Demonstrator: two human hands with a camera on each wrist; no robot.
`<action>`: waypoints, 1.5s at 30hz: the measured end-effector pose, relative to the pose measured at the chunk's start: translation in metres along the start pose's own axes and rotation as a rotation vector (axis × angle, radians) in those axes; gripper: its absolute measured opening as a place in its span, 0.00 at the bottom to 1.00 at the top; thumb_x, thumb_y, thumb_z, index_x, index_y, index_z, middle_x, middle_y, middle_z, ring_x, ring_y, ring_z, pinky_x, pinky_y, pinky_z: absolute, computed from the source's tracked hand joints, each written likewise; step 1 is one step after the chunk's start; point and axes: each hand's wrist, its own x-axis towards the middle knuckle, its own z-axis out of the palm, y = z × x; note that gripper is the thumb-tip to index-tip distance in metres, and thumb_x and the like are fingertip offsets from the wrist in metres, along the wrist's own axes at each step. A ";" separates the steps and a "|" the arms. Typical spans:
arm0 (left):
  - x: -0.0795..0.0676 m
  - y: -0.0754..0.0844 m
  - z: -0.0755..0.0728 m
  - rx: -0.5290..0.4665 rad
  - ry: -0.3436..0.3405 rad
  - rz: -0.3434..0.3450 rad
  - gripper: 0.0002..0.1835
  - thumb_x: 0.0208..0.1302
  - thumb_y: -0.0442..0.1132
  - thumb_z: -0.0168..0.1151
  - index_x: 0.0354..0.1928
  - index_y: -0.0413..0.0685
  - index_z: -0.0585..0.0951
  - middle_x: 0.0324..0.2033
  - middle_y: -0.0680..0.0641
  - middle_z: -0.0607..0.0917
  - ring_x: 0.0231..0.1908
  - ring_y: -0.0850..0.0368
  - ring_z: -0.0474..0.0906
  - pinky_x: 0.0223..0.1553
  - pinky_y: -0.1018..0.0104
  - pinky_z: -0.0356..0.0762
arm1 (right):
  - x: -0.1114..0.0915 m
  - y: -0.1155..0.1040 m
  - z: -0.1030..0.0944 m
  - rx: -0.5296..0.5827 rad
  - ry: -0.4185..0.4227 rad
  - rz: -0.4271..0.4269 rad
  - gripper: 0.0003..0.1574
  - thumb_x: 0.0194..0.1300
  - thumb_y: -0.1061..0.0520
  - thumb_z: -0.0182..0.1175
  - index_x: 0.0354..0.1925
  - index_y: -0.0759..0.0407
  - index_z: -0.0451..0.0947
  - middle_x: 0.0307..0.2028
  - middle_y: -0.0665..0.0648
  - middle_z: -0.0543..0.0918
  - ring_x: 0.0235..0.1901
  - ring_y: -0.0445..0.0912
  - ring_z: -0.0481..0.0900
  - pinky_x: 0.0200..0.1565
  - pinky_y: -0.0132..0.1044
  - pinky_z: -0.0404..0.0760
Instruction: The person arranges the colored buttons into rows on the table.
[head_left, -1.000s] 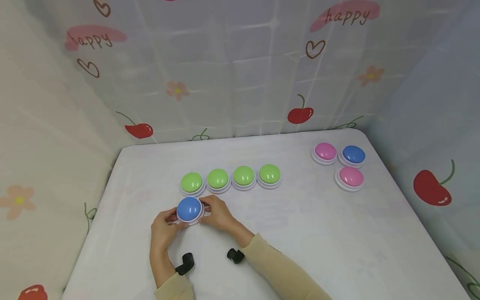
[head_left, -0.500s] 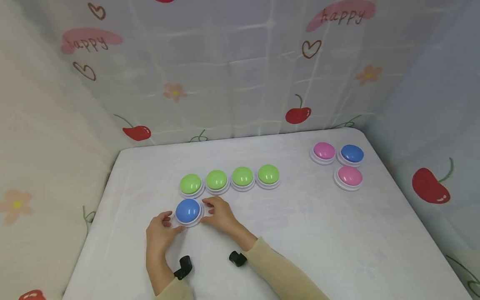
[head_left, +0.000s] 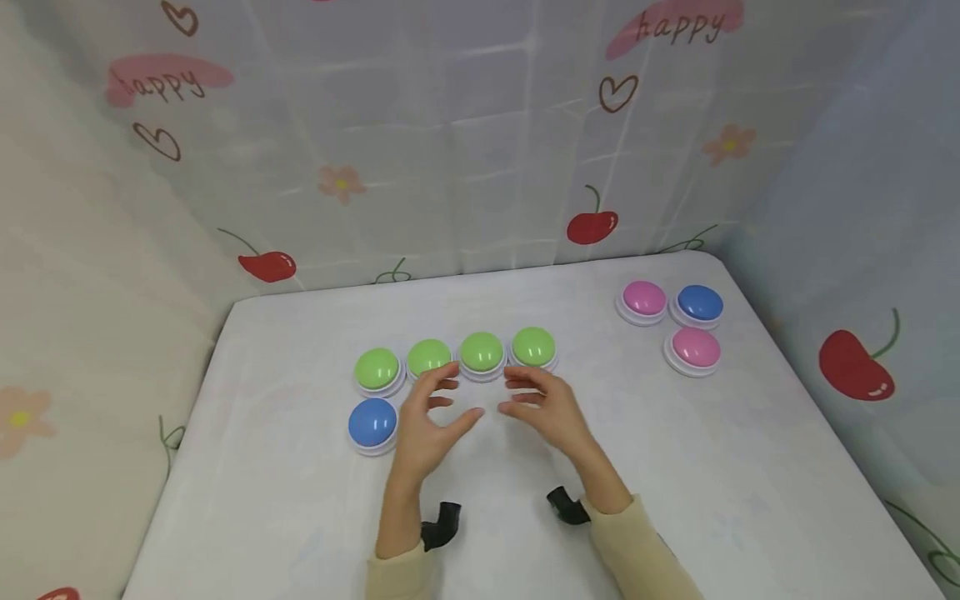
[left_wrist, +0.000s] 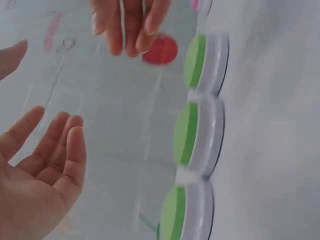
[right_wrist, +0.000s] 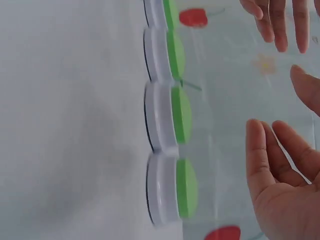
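Observation:
Four would exceed a count, so several green domed push buttons [head_left: 482, 353] on white bases stand in a row across the table. A blue push button [head_left: 372, 423] sits just in front of the row's left end. My left hand [head_left: 426, 429] hovers right of the blue button, fingers relaxed and holding nothing, overlapping one green button in the head view. Facing it, my right hand [head_left: 547, 410] hangs before the row's right end, thumb and fingers apart. In the left wrist view the green buttons [left_wrist: 186, 132] show side-on, below both raised hands.
At the table's back right stand two pink buttons [head_left: 696, 347] and another blue button [head_left: 700, 303]. A printed curtain [head_left: 465, 167] rises behind the white table [head_left: 735, 500]. Black wrist cameras [head_left: 441, 527] are strapped at both wrists.
Both hands have let go of the blue button and moved right and up, in front of the green row. The blue button stays below the leftmost green one.

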 end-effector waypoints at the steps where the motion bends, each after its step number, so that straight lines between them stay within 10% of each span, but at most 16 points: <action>1: 0.002 0.007 0.012 -0.036 -0.025 0.029 0.34 0.48 0.28 0.75 0.61 0.39 0.75 0.53 0.38 0.80 0.51 0.42 0.77 0.50 0.46 0.81 | -0.002 0.001 -0.013 0.026 0.073 -0.020 0.32 0.53 0.69 0.70 0.57 0.72 0.74 0.53 0.67 0.80 0.52 0.57 0.80 0.51 0.38 0.84; 7: 0.008 0.025 0.075 -0.223 -0.160 0.116 0.33 0.51 0.27 0.71 0.62 0.36 0.73 0.54 0.36 0.79 0.51 0.38 0.77 0.48 0.50 0.81 | -0.017 0.014 -0.097 -0.009 0.563 -0.038 0.32 0.52 0.72 0.70 0.57 0.70 0.75 0.47 0.48 0.81 0.47 0.41 0.80 0.44 0.22 0.82; 12: 0.015 0.005 0.124 -0.292 -0.262 0.105 0.36 0.54 0.30 0.70 0.66 0.42 0.70 0.56 0.38 0.77 0.53 0.38 0.75 0.50 0.53 0.81 | -0.027 0.031 -0.166 -0.161 0.750 0.300 0.41 0.60 0.57 0.69 0.69 0.51 0.65 0.64 0.53 0.72 0.62 0.46 0.68 0.63 0.29 0.73; 16: 0.016 0.003 0.149 -0.285 -0.326 0.089 0.34 0.55 0.32 0.70 0.65 0.44 0.71 0.56 0.40 0.78 0.53 0.43 0.77 0.51 0.58 0.81 | -0.030 0.044 -0.206 -0.127 0.711 0.509 0.49 0.63 0.54 0.66 0.75 0.45 0.52 0.74 0.54 0.58 0.70 0.48 0.57 0.73 0.40 0.61; 22: 0.024 -0.002 0.180 -0.282 -0.349 0.032 0.31 0.56 0.34 0.71 0.63 0.46 0.73 0.52 0.43 0.81 0.48 0.55 0.80 0.49 0.68 0.82 | -0.025 0.063 -0.236 -0.175 0.598 0.584 0.57 0.61 0.50 0.67 0.77 0.53 0.44 0.76 0.61 0.51 0.72 0.56 0.52 0.73 0.48 0.60; 32: 0.034 -0.004 0.204 -0.343 -0.325 -0.137 0.28 0.54 0.32 0.71 0.60 0.44 0.76 0.49 0.38 0.82 0.47 0.42 0.81 0.43 0.77 0.79 | -0.014 0.081 -0.242 -0.296 0.493 0.594 0.61 0.58 0.53 0.70 0.76 0.61 0.42 0.75 0.68 0.51 0.71 0.63 0.52 0.71 0.59 0.59; 45: 0.031 -0.014 0.209 -0.348 -0.307 -0.193 0.27 0.54 0.32 0.71 0.58 0.42 0.77 0.49 0.33 0.81 0.45 0.44 0.81 0.42 0.78 0.78 | -0.010 0.083 -0.240 -0.383 0.475 0.583 0.56 0.59 0.55 0.68 0.75 0.67 0.48 0.70 0.74 0.57 0.67 0.66 0.56 0.68 0.60 0.63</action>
